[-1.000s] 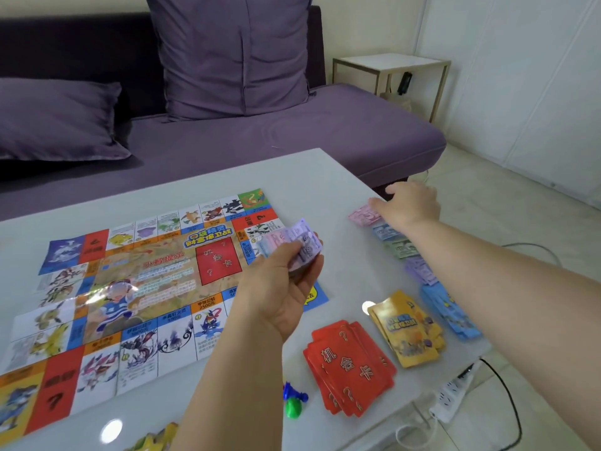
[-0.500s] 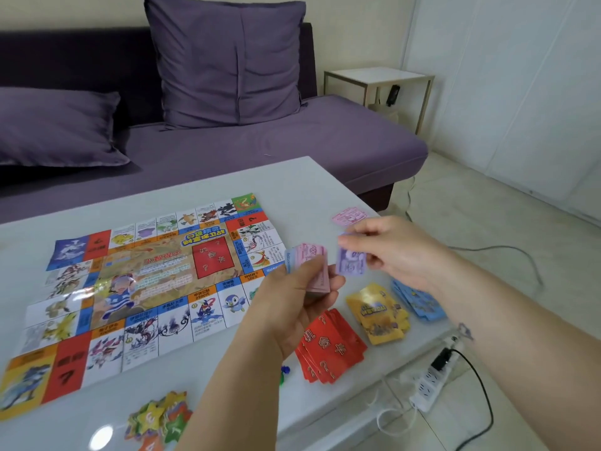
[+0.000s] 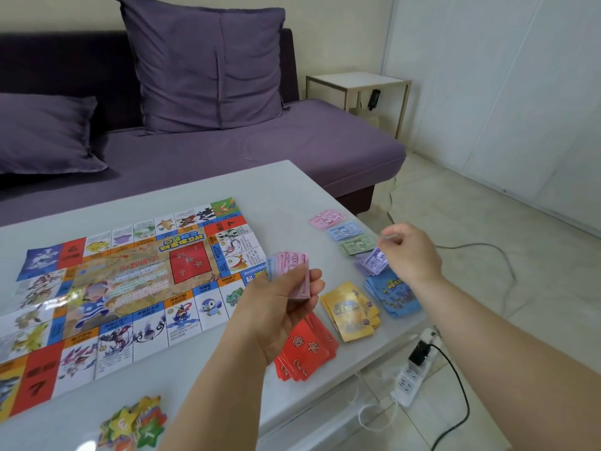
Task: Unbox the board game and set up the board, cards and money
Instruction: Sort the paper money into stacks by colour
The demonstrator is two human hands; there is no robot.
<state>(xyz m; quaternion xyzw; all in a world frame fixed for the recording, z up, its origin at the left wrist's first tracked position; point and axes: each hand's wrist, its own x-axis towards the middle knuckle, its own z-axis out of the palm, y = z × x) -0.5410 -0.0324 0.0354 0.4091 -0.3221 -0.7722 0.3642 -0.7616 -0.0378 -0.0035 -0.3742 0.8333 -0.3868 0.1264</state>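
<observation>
Your left hand [image 3: 279,307], mid-frame, grips a fanned wad of pink and blue play money [image 3: 287,268]; your right hand [image 3: 411,252], centre right, curls over the purple notes [image 3: 369,263], but whether it pinches one is blurred. The board [image 3: 130,288] lies flat at left, its lower-left corner cut off.

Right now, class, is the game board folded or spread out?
Spread out: the game board lies flat on the table, with its border squares and red centre panel face up.
</observation>
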